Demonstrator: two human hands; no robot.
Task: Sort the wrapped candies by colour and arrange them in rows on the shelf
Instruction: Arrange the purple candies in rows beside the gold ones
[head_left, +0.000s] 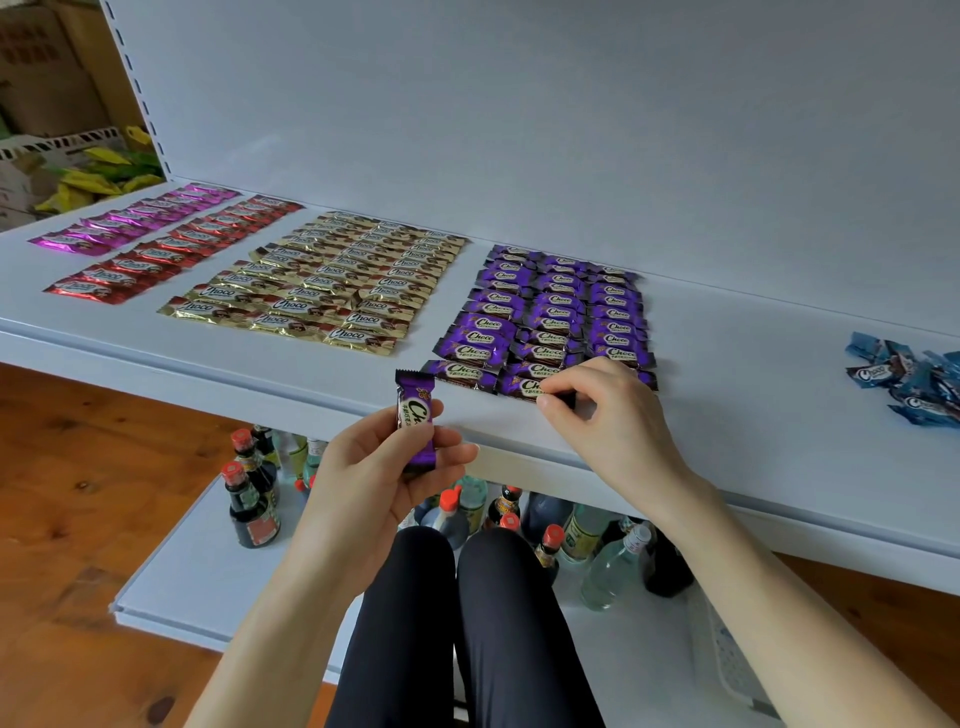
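Note:
On the white shelf (270, 364) lie sorted rows of wrapped candies: pink candies (130, 221) at far left, then red candies (171, 249), gold candies (322, 280) and purple candies (561, 312). My left hand (374, 467) holds one purple candy (415, 415) upright in front of the shelf edge, pinched between thumb and fingers. My right hand (608, 410) rests on the shelf at the front of the purple block, its fingertips pinching the nearest purple candy (524, 385) of the middle row.
A loose pile of blue candies (914, 379) lies at the shelf's right end. A lower shelf (171, 582) holds several sauce bottles (249, 499). A basket of yellow and green packets (98, 171) sits beyond the left upright. My dark-clad knees (467, 623) are below.

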